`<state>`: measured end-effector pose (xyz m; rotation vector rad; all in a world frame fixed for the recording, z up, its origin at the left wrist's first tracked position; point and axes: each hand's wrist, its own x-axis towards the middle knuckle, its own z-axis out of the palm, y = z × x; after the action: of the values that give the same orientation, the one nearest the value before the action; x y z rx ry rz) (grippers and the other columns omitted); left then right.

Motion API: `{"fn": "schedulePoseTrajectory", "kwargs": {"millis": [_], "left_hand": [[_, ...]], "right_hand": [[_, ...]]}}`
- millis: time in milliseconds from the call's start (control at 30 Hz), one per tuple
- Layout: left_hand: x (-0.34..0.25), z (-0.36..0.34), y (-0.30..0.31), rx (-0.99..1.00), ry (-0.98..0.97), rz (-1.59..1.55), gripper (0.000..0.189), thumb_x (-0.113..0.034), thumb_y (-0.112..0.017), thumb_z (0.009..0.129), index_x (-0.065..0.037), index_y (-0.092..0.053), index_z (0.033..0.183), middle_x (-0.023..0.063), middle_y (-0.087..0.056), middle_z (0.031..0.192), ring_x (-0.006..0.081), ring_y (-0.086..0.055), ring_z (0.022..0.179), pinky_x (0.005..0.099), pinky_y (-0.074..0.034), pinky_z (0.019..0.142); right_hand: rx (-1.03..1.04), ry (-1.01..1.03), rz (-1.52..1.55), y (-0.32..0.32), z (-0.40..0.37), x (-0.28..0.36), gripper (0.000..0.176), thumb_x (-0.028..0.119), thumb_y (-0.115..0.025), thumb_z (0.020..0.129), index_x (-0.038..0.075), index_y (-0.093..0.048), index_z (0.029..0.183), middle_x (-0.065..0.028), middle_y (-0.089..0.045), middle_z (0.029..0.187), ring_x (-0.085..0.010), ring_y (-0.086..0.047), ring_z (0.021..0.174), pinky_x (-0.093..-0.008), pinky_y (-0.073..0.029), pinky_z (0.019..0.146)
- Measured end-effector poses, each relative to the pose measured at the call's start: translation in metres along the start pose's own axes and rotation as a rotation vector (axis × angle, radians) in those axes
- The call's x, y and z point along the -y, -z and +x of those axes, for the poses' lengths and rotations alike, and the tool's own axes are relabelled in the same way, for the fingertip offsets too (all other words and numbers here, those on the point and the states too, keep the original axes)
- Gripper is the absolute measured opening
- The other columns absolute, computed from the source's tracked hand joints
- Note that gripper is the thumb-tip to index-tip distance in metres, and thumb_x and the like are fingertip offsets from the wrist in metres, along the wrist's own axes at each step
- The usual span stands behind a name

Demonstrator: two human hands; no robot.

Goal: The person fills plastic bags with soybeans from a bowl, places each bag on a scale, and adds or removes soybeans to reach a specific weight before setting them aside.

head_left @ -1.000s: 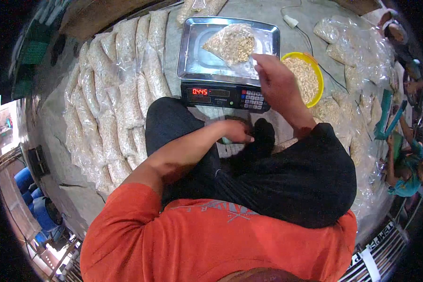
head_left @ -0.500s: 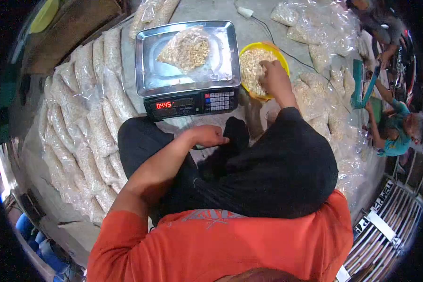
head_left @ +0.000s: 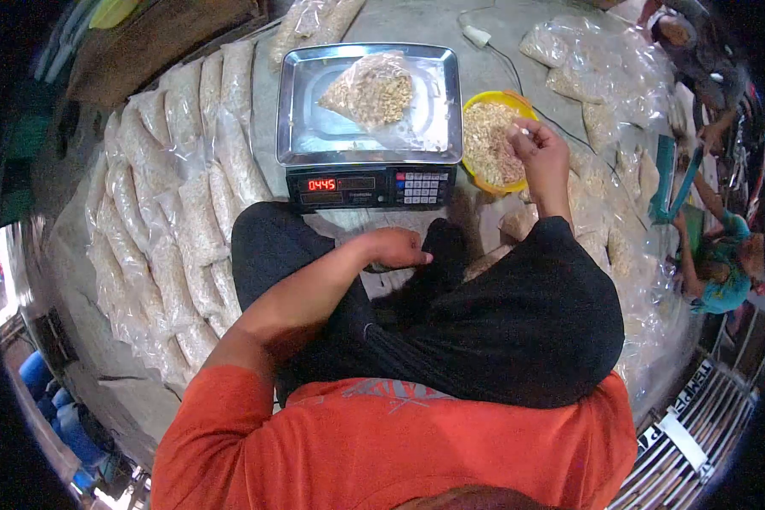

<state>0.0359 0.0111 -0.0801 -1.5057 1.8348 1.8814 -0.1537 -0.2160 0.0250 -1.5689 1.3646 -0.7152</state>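
Observation:
My right hand (head_left: 546, 161) is over the near right side of a yellow bowl (head_left: 471, 175) of pale soybeans (head_left: 491, 140). Its thumb and fingers are pinched together, with a small whitish soybean piece (head_left: 524, 132) showing at the tips. My left hand (head_left: 397, 248) lies low over my crossed legs by my dark-covered foot, fingers curled in and nothing visible in them. In front of me stands a digital scale (head_left: 370, 185) reading 0.445. On its steel pan (head_left: 302, 140) rests a partly filled clear plastic bag of soybeans (head_left: 372, 89).
Many long filled plastic bags (head_left: 178, 200) lie in rows on the left. More bags (head_left: 599, 102) are heaped at right. A cable with a white plug (head_left: 477, 36) runs behind the bowl. A person in a teal shirt (head_left: 722, 276) works at far right.
My right hand has lifted from inside the soybeans to the bowl's near side, fingers now pinched. The view has shifted slightly; the scale still reads 0.445. My left hand stays by my foot.

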Motion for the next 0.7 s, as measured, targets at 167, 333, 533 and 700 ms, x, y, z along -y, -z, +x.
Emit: {"fn": "schedulePoseTrajectory", "kwargs": {"millis": [167, 333, 533, 700], "left_hand": [[0.009, 0.007, -0.008, -0.073, -0.071, 0.001, 0.064, -0.063, -0.054, 0.101, -0.002, -0.074, 0.103, 0.023, -0.075, 0.111, 0.0421, -0.07, 0.104, 0.052, -0.054, 0.094], [0.007, 0.01, -0.01, -0.069, 0.003, 0.087, 0.072, -0.064, -0.052, 0.101, 0.001, -0.074, 0.121, 0.028, -0.071, 0.124, 0.0444, -0.067, 0.119, 0.0518, -0.05, 0.104], [0.009, 0.006, -0.005, -0.111, 0.003, 0.018, 0.073, -0.064, -0.054, 0.1, 0.001, -0.071, 0.128, 0.0276, -0.07, 0.127, 0.0445, -0.066, 0.121, 0.0494, -0.051, 0.105], [-0.004, -0.007, 0.001, -0.06, -0.035, -0.004, 0.066, -0.065, -0.051, 0.102, -0.004, -0.073, 0.113, 0.0228, -0.074, 0.116, 0.0446, -0.069, 0.109, 0.0528, -0.052, 0.098]], "right_hand": [[0.057, 0.451, 0.035, -0.056, -0.032, 0.088, 0.023, 0.013, -0.077, 0.092, 0.001, -0.077, 0.112, -0.0131, -0.077, 0.101, -0.0219, -0.073, 0.087, -0.0342, -0.058, 0.079], [0.134, 1.026, -0.5, -0.142, -0.003, 0.062, 0.028, 0.013, -0.073, 0.096, -0.001, -0.07, 0.12, -0.021, -0.074, 0.114, -0.0377, -0.072, 0.106, -0.0454, -0.058, 0.093], [0.205, 0.833, -0.313, -0.097, -0.034, 0.098, 0.017, 0.008, -0.07, 0.096, 0.001, -0.074, 0.111, -0.0199, -0.075, 0.109, -0.0386, -0.073, 0.097, -0.0422, -0.058, 0.09], [-0.15, 0.71, -0.273, -0.03, -0.044, 0.093, 0.012, 0.007, -0.072, 0.096, 0.004, -0.077, 0.107, -0.0165, -0.075, 0.1, -0.0298, -0.073, 0.089, -0.0376, -0.058, 0.081]]}}
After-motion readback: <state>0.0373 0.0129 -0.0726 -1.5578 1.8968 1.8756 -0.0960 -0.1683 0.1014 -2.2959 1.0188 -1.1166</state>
